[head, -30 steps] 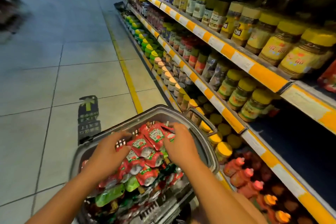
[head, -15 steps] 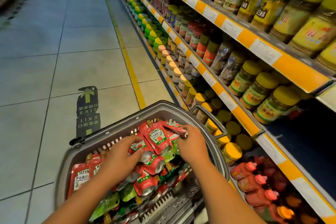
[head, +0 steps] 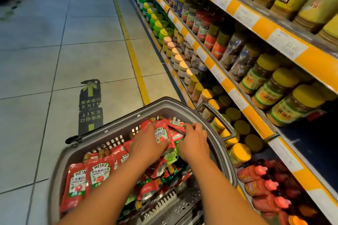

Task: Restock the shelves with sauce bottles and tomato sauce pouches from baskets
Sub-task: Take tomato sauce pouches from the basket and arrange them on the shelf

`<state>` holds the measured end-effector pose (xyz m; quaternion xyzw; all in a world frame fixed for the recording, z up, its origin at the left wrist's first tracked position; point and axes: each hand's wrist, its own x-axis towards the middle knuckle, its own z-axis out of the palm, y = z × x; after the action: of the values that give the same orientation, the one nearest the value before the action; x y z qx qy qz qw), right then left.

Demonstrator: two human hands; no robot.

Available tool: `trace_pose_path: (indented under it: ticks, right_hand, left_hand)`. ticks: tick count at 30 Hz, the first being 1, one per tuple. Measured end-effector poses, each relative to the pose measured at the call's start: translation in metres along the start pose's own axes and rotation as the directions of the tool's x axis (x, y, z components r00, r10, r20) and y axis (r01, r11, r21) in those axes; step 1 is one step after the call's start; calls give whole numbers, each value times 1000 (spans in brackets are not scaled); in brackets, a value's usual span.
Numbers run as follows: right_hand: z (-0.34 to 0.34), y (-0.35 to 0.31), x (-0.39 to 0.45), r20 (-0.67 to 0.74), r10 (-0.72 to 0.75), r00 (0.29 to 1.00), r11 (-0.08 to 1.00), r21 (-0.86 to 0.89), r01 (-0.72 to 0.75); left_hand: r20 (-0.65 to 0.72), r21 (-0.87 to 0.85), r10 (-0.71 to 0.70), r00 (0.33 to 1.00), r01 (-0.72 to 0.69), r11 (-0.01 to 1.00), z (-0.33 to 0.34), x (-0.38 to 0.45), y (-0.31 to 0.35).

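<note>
both hands, left hand (head: 146,147) and right hand (head: 194,142), grasp pouches (head: 161,133) near the basket's far rim (head: 164,101).

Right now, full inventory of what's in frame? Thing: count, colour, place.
basket: one, grey, on the floor beside the shelves.
tomato sauce pouches: many, red, some green, piled in the basket.
yellow-lidded jars: many, on the middle and lower shelves at right.
red sauce bottles: several, bottom shelf, lying near the basket.
green-lidded jars: several, lower shelf, farther down the aisle.
exit sticker: one, dark, on the floor tiles.
left hand: grips a red pouch.
right hand: fingers curled on pouches at the far end.
</note>
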<state>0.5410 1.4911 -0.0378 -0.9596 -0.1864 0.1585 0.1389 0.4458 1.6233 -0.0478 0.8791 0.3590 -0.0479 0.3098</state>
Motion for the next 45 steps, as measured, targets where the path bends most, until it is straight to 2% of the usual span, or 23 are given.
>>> trace_pose_path:
  ticks: [5,10,14,17,22,28,34,39,45]
  right_hand:
    - [-3,-10,3,-67,-10,998,996,-86,5]
    - [2,-25,1,-7,-49,999,995,-92,48]
    - [-2,-25,1,-62,-31,998,992,-123,23]
    - [-4,-25,2,-97,-28,995,998,-52,23]
    - [2,-24,5,-65,-6,998,997,77,11]
    - [3,-25,9,107,159,981,959,220,-179]
    - [-7,-21,6,182,254,950,900,315,-301]
    - [-9,-17,-2,170,162,972,913,347,-213]
    - [-16,-17,-15,115,133,984,843,509,-174]
  left_hand:
    - [-27,6,-34,999,34,999,5,0,4]
    - [-127,-135,-38,991,21,991,10,-10,-2]
    - [-154,-251,-39,987,0,968,11,-13,-6]
    - [-183,-339,-51,982,-14,941,10,-14,-10]
    - [-218,-409,-54,974,-41,911,9,-17,-13]
    - [-150,-623,-128,980,7,783,15,-11,-25]
    - [-64,-729,-173,983,72,681,13,-9,-27]
    - [5,-661,-130,992,100,744,9,-10,-27]
    - [42,-696,-70,997,79,713,-4,-17,-20]
